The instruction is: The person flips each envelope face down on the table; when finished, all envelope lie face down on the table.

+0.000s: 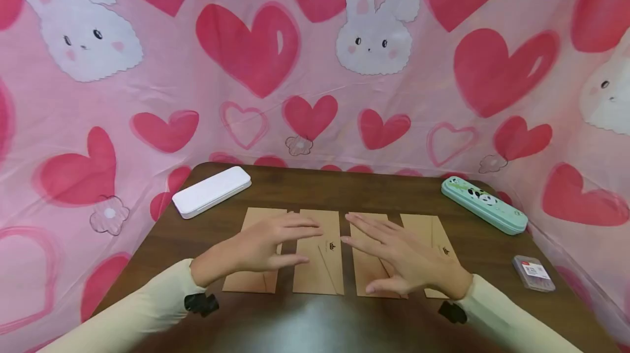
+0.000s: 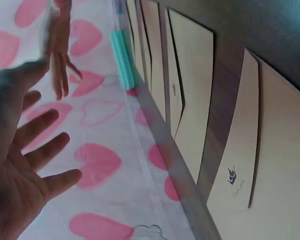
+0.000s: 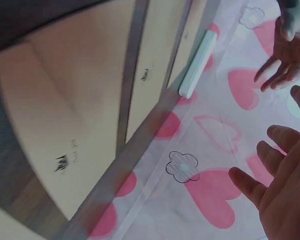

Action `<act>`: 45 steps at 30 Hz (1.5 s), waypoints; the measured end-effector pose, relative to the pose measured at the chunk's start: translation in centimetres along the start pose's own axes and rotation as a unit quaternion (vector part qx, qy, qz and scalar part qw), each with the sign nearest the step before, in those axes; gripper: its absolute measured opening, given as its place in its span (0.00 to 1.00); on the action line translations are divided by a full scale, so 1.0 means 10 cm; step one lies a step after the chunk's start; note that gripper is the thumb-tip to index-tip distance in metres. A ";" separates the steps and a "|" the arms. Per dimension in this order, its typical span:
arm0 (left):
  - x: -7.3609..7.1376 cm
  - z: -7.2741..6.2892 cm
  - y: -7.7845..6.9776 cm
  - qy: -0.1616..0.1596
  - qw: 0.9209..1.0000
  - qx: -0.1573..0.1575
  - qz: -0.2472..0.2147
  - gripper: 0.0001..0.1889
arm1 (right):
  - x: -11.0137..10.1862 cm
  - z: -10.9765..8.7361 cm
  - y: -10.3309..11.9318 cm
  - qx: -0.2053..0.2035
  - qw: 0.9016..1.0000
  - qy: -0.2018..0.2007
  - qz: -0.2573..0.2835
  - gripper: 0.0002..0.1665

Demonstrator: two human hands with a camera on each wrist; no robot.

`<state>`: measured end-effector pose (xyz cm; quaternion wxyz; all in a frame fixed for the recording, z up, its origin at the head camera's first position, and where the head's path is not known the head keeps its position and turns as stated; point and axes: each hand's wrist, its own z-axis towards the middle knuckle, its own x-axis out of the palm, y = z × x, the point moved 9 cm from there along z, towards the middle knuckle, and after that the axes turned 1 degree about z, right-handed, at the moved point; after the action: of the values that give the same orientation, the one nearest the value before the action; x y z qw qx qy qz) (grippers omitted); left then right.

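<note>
Four kraft envelopes (image 1: pixel 319 252) lie apart, presumably for separate access, beneath left hand (image 1: pixel 263 241) and right hand (image 1: pixel 406 257), each grip spread.

No words or nos. legible. Head view: dark crown logo (image 1: pixel 332 246) on 2nd brown env. (image 1: pixel 320 259) from L, another on 4th env. (image 1: pixel 427 227); tiny txt by the former too sm. to read. Both wrist views: nearest env. also has crown w/ illegible txt. Plastic box (image 1: pixel 541 286), far R: white label (image 1: pixel 535 271) w/ red patch, print too sm.
</note>
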<state>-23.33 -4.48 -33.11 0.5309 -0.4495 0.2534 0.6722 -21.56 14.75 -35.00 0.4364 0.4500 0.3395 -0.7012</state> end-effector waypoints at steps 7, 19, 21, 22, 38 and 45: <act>-0.16 -0.20 0.54 -0.073 0.981 -0.150 -0.093 0.10 | 0.08 0.39 -0.15 -0.002 0.999 -0.026 0.044 0.47; -0.12 -0.78 0.99 -0.020 0.930 -0.367 -0.021 0.05 | 0.86 1.44 -0.69 0.134 0.964 0.120 0.198 0.16; -0.12 -0.87 0.99 -0.016 0.926 -0.376 -0.015 0.04 | 1.01 1.60 -0.75 0.149 0.961 0.122 0.200 0.13; -0.11 -0.90 0.99 -0.012 0.924 -0.382 -0.015 0.04 | 1.08 1.66 -0.80 0.164 0.958 0.125 0.198 0.11; 0.27 -1.35 0.79 0.180 0.857 -0.483 -0.031 0.24 | 1.75 1.80 -1.14 0.343 0.914 0.162 0.145 0.09; 0.34 -1.37 0.67 0.214 0.854 -0.473 0.017 0.26 | 1.83 1.84 -1.14 0.362 0.904 0.190 0.126 0.09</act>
<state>-25.16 -16.14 -43.39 0.1752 -0.7750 0.0197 0.6068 -42.05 -2.39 -44.34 0.2548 0.7409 0.0792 -0.6163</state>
